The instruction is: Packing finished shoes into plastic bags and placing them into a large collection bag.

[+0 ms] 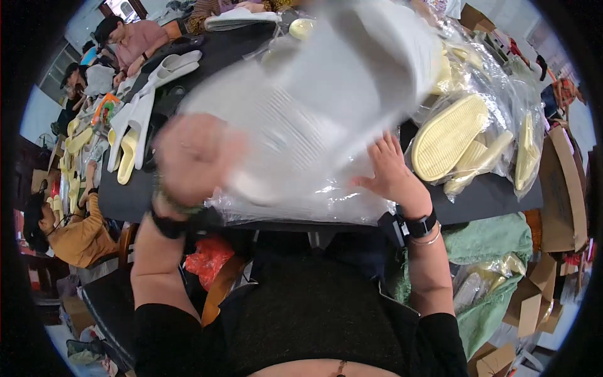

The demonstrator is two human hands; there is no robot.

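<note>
A large white slide slipper (282, 119) is tilted up close in front of me, blurred by motion, its ridged sole bed and broad strap showing. My left hand (198, 154) is at its left edge, too smeared to show how the fingers are set. On the other side my right hand (396, 169) is open with fingers spread, beside the slipper's right edge and over clear plastic film (339, 204). The film lies under the slipper along the table's near edge. Whether either hand bears the slipper's weight cannot be made out.
Bagged pale yellow slippers (451, 138) pile up at the right of the dark table (496, 198). White slippers (135, 119) and a yellow one (127, 157) lie at the left. A green sack (490, 242) and cardboard boxes (562, 195) stand at right. Several people sit around.
</note>
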